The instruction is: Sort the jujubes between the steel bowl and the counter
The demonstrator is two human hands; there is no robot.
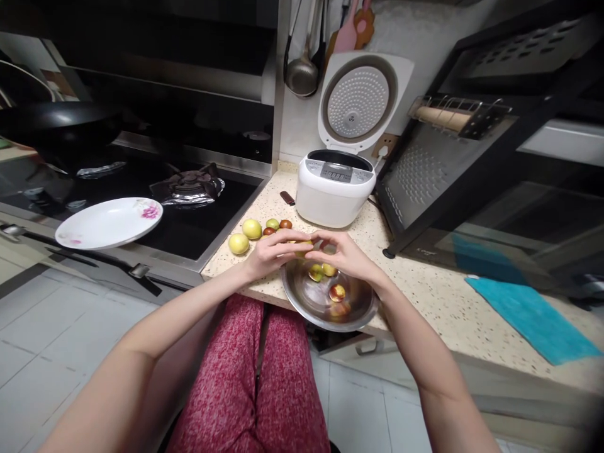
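My left hand (272,253) and my right hand (343,253) meet above the near rim of the counter, over the back of a steel bowl (302,301). A yellow-green fruit (304,246) shows between their fingers, mostly covered by them. Inside the bowl lie a green jujube (316,272), a yellowish one (329,269) and a red-and-yellow jujube (336,292). Left of the bowl, beside my left hand, sit two larger yellow fruits, one in front (238,243) and one behind (251,229). A green jujube (272,224) and red-brown jujubes (285,224) rest near them.
A white rice cooker (325,198) stands behind with its lid (361,100) raised. A floral plate (106,226) lies at the stove's front edge, and a wok (61,126) sits farther left. On the right are a dark rack (419,182) and a blue cloth (528,318).
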